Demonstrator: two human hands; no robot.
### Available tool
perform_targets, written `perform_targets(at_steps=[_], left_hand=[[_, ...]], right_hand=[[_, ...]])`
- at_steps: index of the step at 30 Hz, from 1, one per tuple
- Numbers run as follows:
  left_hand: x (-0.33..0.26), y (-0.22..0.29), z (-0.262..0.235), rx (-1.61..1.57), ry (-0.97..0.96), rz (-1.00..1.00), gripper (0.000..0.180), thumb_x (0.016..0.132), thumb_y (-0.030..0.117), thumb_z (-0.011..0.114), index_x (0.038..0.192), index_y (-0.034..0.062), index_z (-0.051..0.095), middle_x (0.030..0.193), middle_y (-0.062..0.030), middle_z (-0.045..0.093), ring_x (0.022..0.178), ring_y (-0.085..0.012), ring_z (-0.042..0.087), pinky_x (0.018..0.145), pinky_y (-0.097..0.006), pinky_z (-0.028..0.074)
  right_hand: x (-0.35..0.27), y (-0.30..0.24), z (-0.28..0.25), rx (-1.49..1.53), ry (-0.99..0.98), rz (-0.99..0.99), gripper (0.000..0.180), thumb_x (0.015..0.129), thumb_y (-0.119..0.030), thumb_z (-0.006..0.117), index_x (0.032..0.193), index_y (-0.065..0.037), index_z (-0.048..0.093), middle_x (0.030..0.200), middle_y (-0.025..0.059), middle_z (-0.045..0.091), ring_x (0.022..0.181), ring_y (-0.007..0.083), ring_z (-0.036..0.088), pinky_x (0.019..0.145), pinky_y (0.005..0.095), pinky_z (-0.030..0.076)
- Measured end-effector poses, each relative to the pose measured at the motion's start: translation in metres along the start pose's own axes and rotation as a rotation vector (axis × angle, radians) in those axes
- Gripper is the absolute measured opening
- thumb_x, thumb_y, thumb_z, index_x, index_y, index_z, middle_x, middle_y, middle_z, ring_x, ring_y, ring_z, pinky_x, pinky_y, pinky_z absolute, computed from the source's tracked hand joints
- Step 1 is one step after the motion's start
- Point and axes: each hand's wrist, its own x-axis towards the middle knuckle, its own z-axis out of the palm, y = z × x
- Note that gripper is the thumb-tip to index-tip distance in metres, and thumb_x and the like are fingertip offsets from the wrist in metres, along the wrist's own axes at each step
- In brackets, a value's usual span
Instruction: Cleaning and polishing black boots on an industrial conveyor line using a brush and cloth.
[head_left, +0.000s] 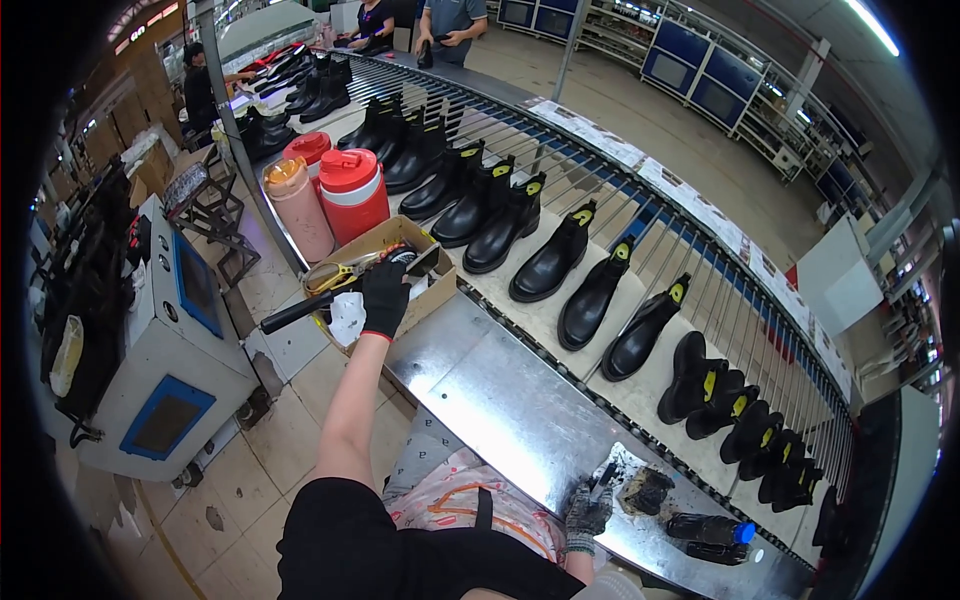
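My left hand (383,297), in a black glove with a red cuff, is closed over the cardboard box (432,297). A tool with a long black handle (295,313) runs from it past the box's left edge; its head is hidden. Yellow-handled scissors (335,275) and crumpled white paper (347,318) lie in the box. My right hand (588,512), in a grey knit glove, curls around a slim dark tool (603,480) above the metal table (500,400). Beside it are a blackened sponge-like pad (646,493) and a dark bottle with a blue cap (710,528).
Black ankle boots (550,258) line the roller conveyor (640,215) beyond the table. Two red jugs (355,195) and a pink tumbler (298,208) stand behind the box. A white machine (165,340) is at left. Co-workers (455,30) stand at the far end.
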Motion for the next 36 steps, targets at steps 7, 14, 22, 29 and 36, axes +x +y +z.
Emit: perform_targets(at_steps=[7, 14, 22, 29, 36], left_hand=[[-0.002, 0.002, 0.003, -0.238, -0.188, -0.098, 0.017, 0.074, 0.021, 0.069, 0.086, 0.0089, 0.064, 0.078, -0.0074, 0.065, 0.072, -0.0265, 0.062, 0.066, -0.037, 0.048], [0.002, 0.058, -0.006, -0.187, 0.107, 0.118, 0.025, 0.074, 0.020, 0.069, 0.096, 0.0106, 0.062, 0.102, -0.0089, 0.062, 0.095, -0.0287, 0.057, 0.080, -0.042, 0.042], [-0.083, 0.161, 0.060, -0.510, -0.178, 0.175, 0.050, 0.079, 0.034, 0.068, 0.123, 0.0148, 0.056, 0.128, -0.0182, 0.050, 0.115, -0.0352, 0.048, 0.092, -0.045, 0.040], [-0.158, 0.213, 0.057, -0.449, -0.619, 0.286, 0.058, 0.083, 0.044, 0.058, 0.131, 0.0133, 0.048, 0.140, -0.0299, 0.031, 0.132, -0.0458, 0.027, 0.105, -0.056, 0.023], [-0.157, 0.207, 0.057, -0.476, -0.563, 0.274, 0.055, 0.084, 0.042, 0.057, 0.131, 0.0137, 0.048, 0.140, -0.0286, 0.033, 0.130, -0.0460, 0.029, 0.105, -0.055, 0.024]], right_hand=[[0.006, 0.023, 0.017, 0.069, 0.024, -0.033, 0.072, 0.080, -0.024, 0.058, 0.144, -0.011, 0.029, 0.095, 0.0230, 0.061, 0.082, 0.0364, 0.060, 0.073, 0.0450, 0.046], [0.003, 0.006, 0.006, 0.082, -0.022, -0.028, 0.073, 0.079, -0.023, 0.058, 0.145, -0.011, 0.028, 0.094, 0.0217, 0.061, 0.082, 0.0360, 0.060, 0.073, 0.0448, 0.046], [-0.002, -0.002, 0.000, 0.252, -0.053, 0.086, 0.061, 0.076, -0.022, 0.058, 0.134, -0.007, 0.046, 0.090, 0.0165, 0.063, 0.083, 0.0311, 0.061, 0.074, 0.0418, 0.047], [0.000, 0.001, 0.011, 0.148, 0.296, -0.138, 0.026, 0.082, -0.029, 0.064, 0.086, -0.004, 0.061, 0.071, 0.0123, 0.061, 0.065, 0.0273, 0.059, 0.062, 0.0410, 0.045], [0.001, 0.000, 0.004, 0.138, 0.061, -0.029, 0.066, 0.078, -0.021, 0.059, 0.139, -0.006, 0.038, 0.094, 0.0174, 0.064, 0.084, 0.0301, 0.061, 0.075, 0.0405, 0.047]])
